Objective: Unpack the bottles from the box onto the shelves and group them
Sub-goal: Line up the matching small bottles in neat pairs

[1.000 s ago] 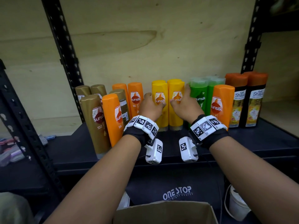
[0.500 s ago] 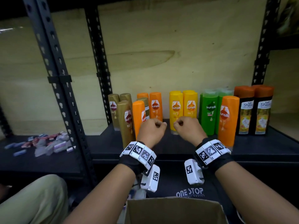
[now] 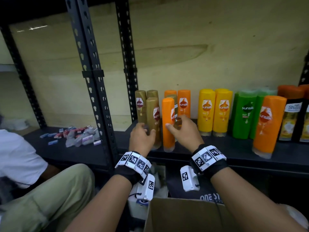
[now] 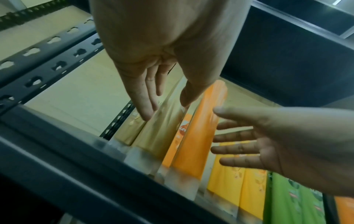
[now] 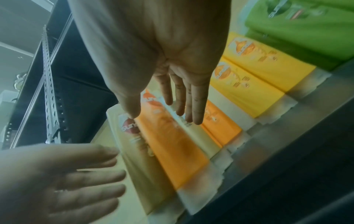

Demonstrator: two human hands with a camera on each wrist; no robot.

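At the front bottles, both fists have opened: left hand (image 3: 141, 136), right hand (image 3: 184, 131).

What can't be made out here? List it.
Box: head view, inside cut off by bottom edge.
Black bottles: head view, cut by right edge.
Packets: head view, too small to read.
Gold bottle: head view, mostly behind orange bottle and right hand.

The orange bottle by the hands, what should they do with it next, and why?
Probably the right hand should grip the orange bottle and move it back beside the other orange bottles. It stands out front next to a gold bottle, and both hands are open, holding nothing.
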